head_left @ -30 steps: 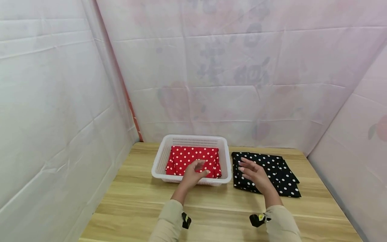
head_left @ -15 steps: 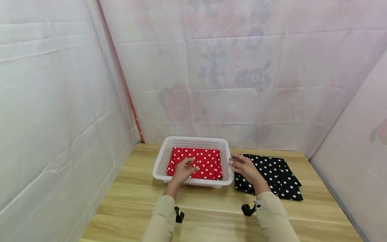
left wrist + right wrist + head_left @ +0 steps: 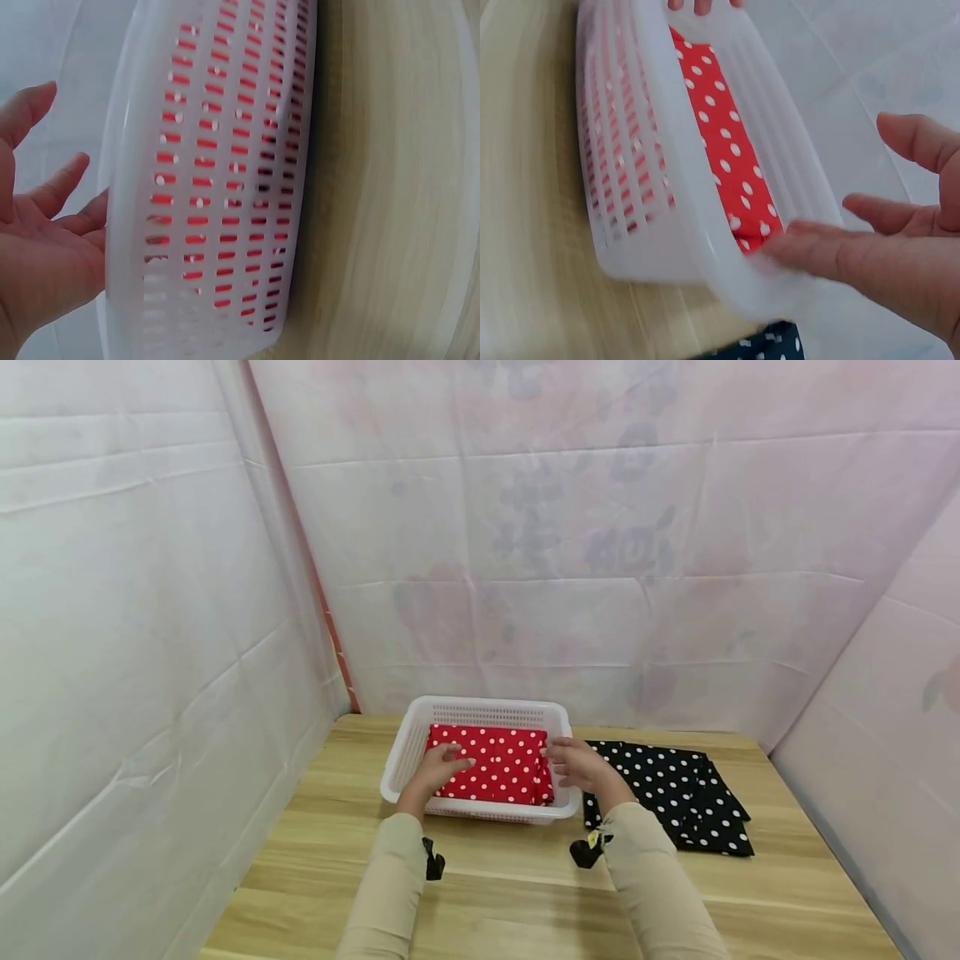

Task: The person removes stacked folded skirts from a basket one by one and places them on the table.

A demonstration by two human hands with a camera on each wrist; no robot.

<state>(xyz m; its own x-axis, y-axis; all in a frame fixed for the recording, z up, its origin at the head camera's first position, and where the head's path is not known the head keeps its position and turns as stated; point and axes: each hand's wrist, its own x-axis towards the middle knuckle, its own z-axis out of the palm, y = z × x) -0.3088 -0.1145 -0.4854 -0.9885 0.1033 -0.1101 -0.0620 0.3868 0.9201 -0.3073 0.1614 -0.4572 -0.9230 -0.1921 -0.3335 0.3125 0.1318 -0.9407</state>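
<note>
Head view: white basket [image 3: 487, 714] is standing on the wooden table [image 3: 495, 893], near the pale sheeting [image 3: 480, 627] at the back. Red dotted cloth [image 3: 491, 764] is lying inside it, folded roughly square, some loose edges showing at its right. Black dotted cloth [image 3: 678, 793] is lying on the table just right of the basket, flat, its right end fanning out in uneven layers. Left hand [image 3: 435, 768] is hovering at the basket's front left, right hand [image 3: 581, 767] at its right side; both are keeping fingers apart and loosely bent, pinching nothing. Progress, as judged: red piece is looking done, folded and contained; black piece is sitting outside, less neat, so any work left is probably lying there or in adjusting the basket. Left wrist view: left hand is showing spread, thumb well off the fingers, some fingertips passing behind the basket's edge; whether they are touching it, cannot tell. Red is showing through the slots, confirming the cloth is inside. Right wrist view: right hand is spreading its fingers too, the nearest one blurring over the basket's end beside the red cloth; contact is unclear, no grip showing. A corner of the black cloth is appearing below, outside the basket.
</note>
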